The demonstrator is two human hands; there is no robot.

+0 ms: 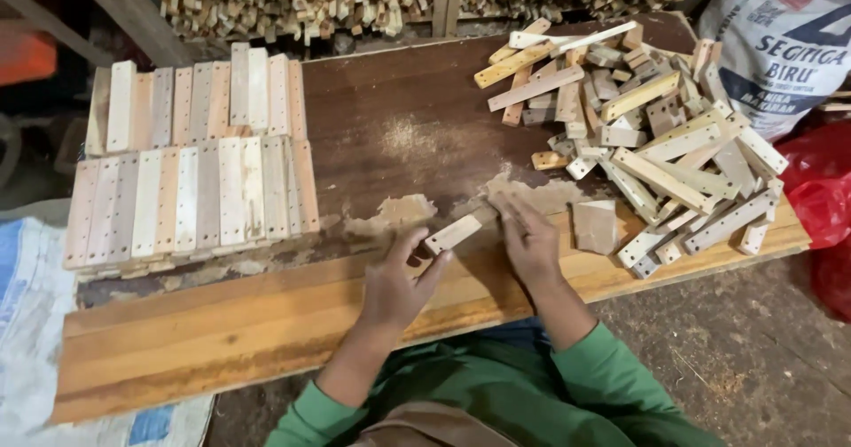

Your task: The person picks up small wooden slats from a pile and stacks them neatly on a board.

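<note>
while my left hand (396,286) pinches a short pale wooden slat (453,233) by its lower end, thumb on one side and fingers on the other, the slat lies tilted just below the middle of the frame, its far end pointing up and to the right. my right hand (529,239) rests beside it, palm down and fingers stretched flat on the brown worktop (390,119), holding nothing; its fingertips come close to the slat's upper end, though i cannot tell if they touch. under both hands is a patch of pale sawdust (397,211). at the right of the frame a loose heap of drilled slats (656,137) sprawls across the board, and a small square sanding block (595,226) sits just right of my right hand. at the left, neat rows of stacked slats (191,190) lie side by side. a white printed sack (780,48) fills the upper right corner, a red bag (820,194) below it.
</note>
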